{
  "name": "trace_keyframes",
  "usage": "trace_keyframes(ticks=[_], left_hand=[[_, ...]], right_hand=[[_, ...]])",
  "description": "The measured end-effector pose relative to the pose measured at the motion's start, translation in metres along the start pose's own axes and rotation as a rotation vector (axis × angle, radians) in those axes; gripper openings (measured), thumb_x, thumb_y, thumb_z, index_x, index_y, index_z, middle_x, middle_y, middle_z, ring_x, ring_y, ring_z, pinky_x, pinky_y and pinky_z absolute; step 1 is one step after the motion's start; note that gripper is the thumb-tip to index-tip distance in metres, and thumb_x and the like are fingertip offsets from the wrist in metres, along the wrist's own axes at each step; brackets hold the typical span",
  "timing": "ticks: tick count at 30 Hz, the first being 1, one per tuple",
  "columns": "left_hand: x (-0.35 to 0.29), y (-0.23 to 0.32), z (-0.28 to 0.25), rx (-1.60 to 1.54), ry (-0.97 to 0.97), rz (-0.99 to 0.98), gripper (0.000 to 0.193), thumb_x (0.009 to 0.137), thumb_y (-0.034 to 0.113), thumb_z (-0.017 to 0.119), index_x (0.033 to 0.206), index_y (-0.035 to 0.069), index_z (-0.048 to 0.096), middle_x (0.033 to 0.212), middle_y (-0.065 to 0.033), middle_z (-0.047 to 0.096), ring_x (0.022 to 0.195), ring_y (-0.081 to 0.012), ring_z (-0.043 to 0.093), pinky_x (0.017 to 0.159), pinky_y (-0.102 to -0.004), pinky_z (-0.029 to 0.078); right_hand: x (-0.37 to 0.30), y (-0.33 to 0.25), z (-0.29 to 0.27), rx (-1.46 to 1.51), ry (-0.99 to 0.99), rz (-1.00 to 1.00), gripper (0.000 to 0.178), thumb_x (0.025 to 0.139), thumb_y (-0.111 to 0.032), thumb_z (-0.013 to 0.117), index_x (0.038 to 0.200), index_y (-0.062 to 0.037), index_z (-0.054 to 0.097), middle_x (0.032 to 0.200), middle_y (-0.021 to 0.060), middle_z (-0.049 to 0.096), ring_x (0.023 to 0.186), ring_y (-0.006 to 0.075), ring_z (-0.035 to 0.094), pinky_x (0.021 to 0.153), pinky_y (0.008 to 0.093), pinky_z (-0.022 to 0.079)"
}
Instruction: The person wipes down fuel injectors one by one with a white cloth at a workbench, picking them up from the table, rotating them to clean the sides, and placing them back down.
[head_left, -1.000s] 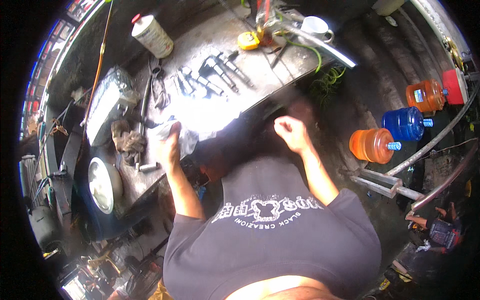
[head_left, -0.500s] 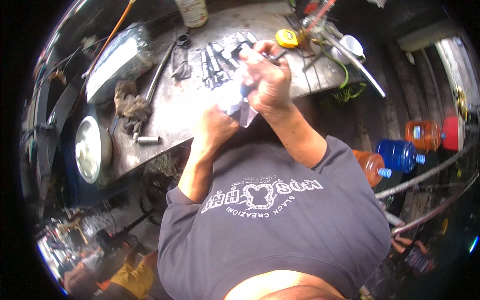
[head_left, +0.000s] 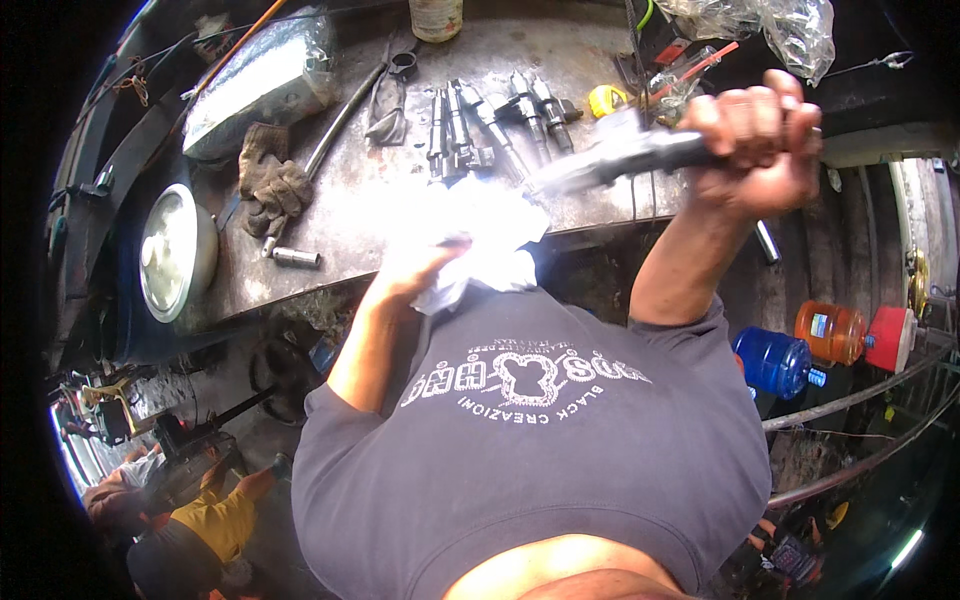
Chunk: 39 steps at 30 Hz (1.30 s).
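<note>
My right hand (head_left: 755,145), raised at the right, has its fingers wrapped round one end of a dark metal fuel injector (head_left: 650,158). Motion smears the injector, which points left over the front of the bench. Bright glare partly washes out my left hand (head_left: 430,268), closed on a crumpled white cloth (head_left: 455,290) at the bench's front edge. The injector's free end is near the cloth; I cannot tell whether they touch. Beyond my hands lie several similar injectors (head_left: 480,120) side by side on the metal bench (head_left: 345,215).
On the left are a brown work glove (head_left: 275,190), a long-handled bar (head_left: 340,125), a socket (head_left: 297,258) and a lidded pot (head_left: 185,255). A yellow tape measure (head_left: 606,100) and clear plastic bags (head_left: 800,30) lie at the back right. Large water bottles (head_left: 772,360) stand below right; people are low left.
My right hand has swung up and right with the injector, away from my left hand. My left hand stays on the cloth, slightly lower. The view has shifted, showing more of the bench's back.
</note>
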<state>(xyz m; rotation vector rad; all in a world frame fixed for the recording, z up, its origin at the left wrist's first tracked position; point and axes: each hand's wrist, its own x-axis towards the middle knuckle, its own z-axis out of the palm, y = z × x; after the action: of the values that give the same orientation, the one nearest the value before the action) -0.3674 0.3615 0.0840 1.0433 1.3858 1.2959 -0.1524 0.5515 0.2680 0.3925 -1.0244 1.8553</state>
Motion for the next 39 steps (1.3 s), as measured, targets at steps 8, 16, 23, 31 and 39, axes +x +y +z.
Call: trace_keyframes(ticks=[8, 16, 23, 31, 39], left_hand=[[0.029, 0.045, 0.007, -0.761, 0.070, 0.321, 0.043, 0.072, 0.008, 0.056, 0.113, -0.005, 0.052, 0.103, -0.0160, 0.060, 0.091, -0.0233, 0.060, 0.079, -0.0324, 0.048], [0.034, 0.088, 0.041, -0.465, -0.257, 0.443, 0.041, 0.080, 0.028, 0.063, 0.109, -0.001, 0.058, 0.099, -0.0116, 0.063, 0.089, -0.0209, 0.061, 0.078, -0.0311, 0.049], [0.037, 0.062, 0.056, -0.100, 0.114, 0.474, 0.015, 0.082, 0.001, 0.053, 0.091, 0.000, 0.066, 0.086, -0.0083, 0.066, 0.079, -0.0162, 0.062, 0.073, -0.0264, 0.049], [0.046, 0.071, 0.010, -0.302, 0.486, 0.517, 0.013, 0.084, 0.002, 0.054, 0.093, -0.004, 0.062, 0.086, -0.0087, 0.064, 0.075, -0.0168, 0.062, 0.069, -0.0266, 0.049], [0.043, 0.068, 0.017, -0.179, 0.521, 0.606, 0.013, 0.074, -0.004, 0.053, 0.081, -0.002, 0.064, 0.074, -0.0059, 0.063, 0.066, -0.0123, 0.059, 0.060, -0.0239, 0.046]], right_hand=[[0.000, 0.003, -0.008, 0.109, 0.077, -0.008, 0.018, 0.085, -0.022, 0.057, 0.084, -0.0093, 0.044, 0.048, -0.0059, 0.031, 0.042, 0.0059, 0.030, 0.052, 0.0255, 0.033], [-0.003, 0.006, -0.009, 0.046, 0.273, -0.064, 0.021, 0.086, -0.020, 0.052, 0.068, -0.0148, 0.042, 0.048, -0.0054, 0.027, 0.041, 0.0076, 0.029, 0.049, 0.0281, 0.033], [-0.019, 0.015, 0.001, -0.031, 0.211, -0.094, 0.014, 0.086, -0.019, 0.052, 0.078, -0.0092, 0.046, 0.049, -0.0047, 0.027, 0.045, 0.0080, 0.027, 0.052, 0.0274, 0.030], [-0.025, -0.005, -0.019, 0.148, 0.338, -0.131, 0.027, 0.084, -0.019, 0.053, 0.062, -0.0140, 0.038, 0.047, -0.0041, 0.028, 0.042, 0.0088, 0.028, 0.051, 0.0291, 0.034], [-0.025, 0.003, -0.030, 0.290, 0.491, -0.117, 0.019, 0.078, -0.016, 0.059, 0.065, -0.0123, 0.045, 0.046, -0.0046, 0.030, 0.040, 0.0087, 0.030, 0.050, 0.0288, 0.034]])
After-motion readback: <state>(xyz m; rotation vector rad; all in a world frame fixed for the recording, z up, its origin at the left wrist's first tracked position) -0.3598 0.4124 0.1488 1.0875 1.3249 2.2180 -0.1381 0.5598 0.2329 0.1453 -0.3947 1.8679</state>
